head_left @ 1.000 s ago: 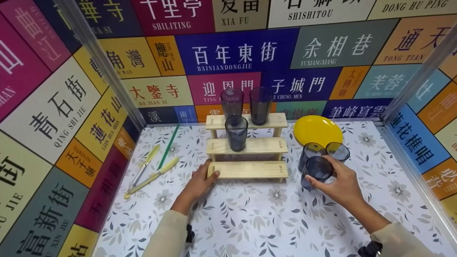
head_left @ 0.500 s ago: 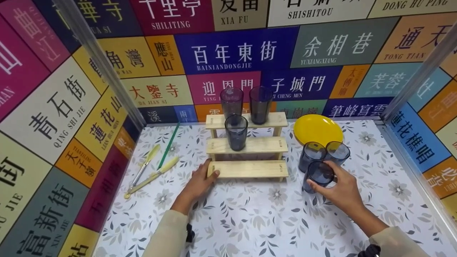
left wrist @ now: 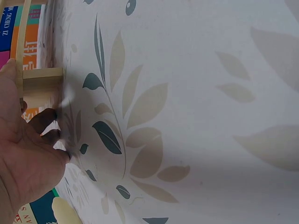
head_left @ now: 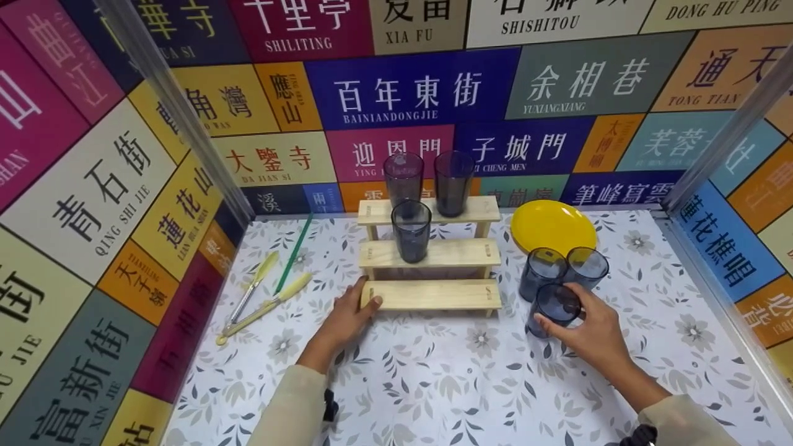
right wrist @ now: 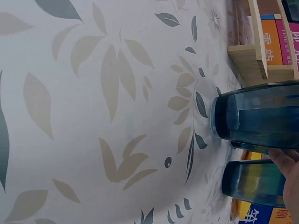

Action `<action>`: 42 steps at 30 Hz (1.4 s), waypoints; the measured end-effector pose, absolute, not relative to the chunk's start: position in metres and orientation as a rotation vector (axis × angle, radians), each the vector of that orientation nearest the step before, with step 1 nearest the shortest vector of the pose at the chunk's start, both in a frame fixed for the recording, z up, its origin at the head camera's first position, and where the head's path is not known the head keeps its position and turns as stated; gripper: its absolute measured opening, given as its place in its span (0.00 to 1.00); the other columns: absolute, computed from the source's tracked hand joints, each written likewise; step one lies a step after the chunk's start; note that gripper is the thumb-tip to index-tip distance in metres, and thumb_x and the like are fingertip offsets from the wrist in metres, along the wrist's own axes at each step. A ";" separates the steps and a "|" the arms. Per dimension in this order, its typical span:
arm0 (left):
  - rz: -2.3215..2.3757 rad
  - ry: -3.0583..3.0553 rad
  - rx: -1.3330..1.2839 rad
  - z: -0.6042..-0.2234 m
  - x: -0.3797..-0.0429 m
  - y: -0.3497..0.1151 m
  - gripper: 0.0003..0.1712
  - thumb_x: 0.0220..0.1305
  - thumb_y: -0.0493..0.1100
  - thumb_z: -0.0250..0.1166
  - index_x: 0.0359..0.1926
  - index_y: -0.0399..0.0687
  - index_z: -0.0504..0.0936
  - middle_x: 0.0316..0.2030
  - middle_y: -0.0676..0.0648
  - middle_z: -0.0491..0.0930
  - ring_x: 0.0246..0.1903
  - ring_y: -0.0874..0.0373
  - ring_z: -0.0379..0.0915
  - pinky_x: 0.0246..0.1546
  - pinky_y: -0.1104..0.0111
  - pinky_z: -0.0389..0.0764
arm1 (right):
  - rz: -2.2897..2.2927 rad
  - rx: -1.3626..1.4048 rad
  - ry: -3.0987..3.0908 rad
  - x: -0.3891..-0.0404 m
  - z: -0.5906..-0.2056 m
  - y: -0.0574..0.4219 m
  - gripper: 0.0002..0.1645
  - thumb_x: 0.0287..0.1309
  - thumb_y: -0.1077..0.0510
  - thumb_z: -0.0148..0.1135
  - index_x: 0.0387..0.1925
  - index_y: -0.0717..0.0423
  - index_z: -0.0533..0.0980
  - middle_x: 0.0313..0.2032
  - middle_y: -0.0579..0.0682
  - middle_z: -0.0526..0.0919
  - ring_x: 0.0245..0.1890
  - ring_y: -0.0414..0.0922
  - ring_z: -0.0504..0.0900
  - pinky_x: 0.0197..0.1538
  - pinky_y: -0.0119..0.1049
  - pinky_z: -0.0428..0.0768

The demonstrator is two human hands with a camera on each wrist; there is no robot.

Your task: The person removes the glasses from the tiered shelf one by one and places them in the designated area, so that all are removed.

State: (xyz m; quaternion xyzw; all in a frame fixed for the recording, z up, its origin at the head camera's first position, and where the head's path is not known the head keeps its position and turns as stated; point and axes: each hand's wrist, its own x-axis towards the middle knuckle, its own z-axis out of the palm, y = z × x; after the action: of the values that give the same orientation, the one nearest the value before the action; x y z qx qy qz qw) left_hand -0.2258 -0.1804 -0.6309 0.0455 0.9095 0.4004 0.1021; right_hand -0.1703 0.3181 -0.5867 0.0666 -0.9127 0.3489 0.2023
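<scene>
My right hand (head_left: 595, 325) pinches a dark grey-blue drinking glass (head_left: 548, 325) near its rim, thumb on the left and fingers on the right. The glass stands upright, close in front of two matching glasses (head_left: 541, 282) (head_left: 588, 266). In the right wrist view, the held glass (right wrist: 266, 114) has its base right at the cloth. My left hand (head_left: 350, 316) grips the left end of the lowest step of a three-step wooden stand (head_left: 433, 294), thumb on top. One glass (head_left: 411, 238) occupies the middle step; two more (head_left: 404, 176) (head_left: 453, 186) stand on the top step.
A yellow plate (head_left: 553, 226) lies behind the glasses on the right. Yellow-handled tongs (head_left: 263, 308) and a green straw-like stick (head_left: 293, 254) lie left of the stand. Sign-printed walls (head_left: 409, 93) enclose the back and sides of the floral-covered table (head_left: 433, 378).
My right hand has brought the held glass slightly toward me and down, a little away from the two glasses behind it. The left hand keeps its grip on the stand.
</scene>
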 end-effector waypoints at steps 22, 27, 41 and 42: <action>1.193 2.681 0.077 -0.630 -0.223 -0.178 0.47 0.85 0.69 0.53 0.91 0.57 0.50 0.88 0.32 0.51 0.88 0.28 0.41 0.83 0.28 0.50 | 0.997 0.143 -2.568 -0.176 -0.593 0.322 0.49 0.50 0.44 0.92 0.68 0.60 0.78 0.55 0.63 0.88 0.52 0.61 0.89 0.48 0.07 0.67; 1.182 2.682 0.082 -0.632 -0.225 -0.178 0.48 0.84 0.70 0.53 0.91 0.57 0.50 0.88 0.32 0.51 0.88 0.28 0.42 0.84 0.28 0.49 | 0.989 0.139 -2.570 -0.176 -0.591 0.320 0.48 0.50 0.44 0.92 0.67 0.59 0.79 0.54 0.63 0.89 0.51 0.61 0.90 0.47 0.13 0.73; 1.167 2.681 0.068 -0.631 -0.225 -0.179 0.49 0.83 0.72 0.52 0.91 0.58 0.50 0.88 0.34 0.51 0.89 0.33 0.41 0.86 0.32 0.45 | 0.981 0.136 -2.587 -0.180 -0.593 0.319 0.48 0.50 0.42 0.91 0.67 0.56 0.79 0.55 0.61 0.89 0.51 0.60 0.89 0.47 0.11 0.68; 1.167 2.681 0.068 -0.632 -0.225 -0.180 0.49 0.83 0.72 0.52 0.91 0.58 0.50 0.88 0.34 0.51 0.89 0.33 0.41 0.86 0.33 0.45 | 0.982 0.134 -2.592 -0.180 -0.593 0.319 0.49 0.50 0.42 0.92 0.67 0.57 0.78 0.55 0.62 0.88 0.51 0.60 0.89 0.47 0.13 0.69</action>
State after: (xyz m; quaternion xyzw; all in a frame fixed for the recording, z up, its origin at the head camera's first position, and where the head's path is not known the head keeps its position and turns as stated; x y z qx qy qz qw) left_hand -0.2247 -0.1796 -0.6316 0.0230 0.9113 0.3967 0.1079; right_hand -0.1795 0.3189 -0.5934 0.0476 -0.9184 0.3478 0.1823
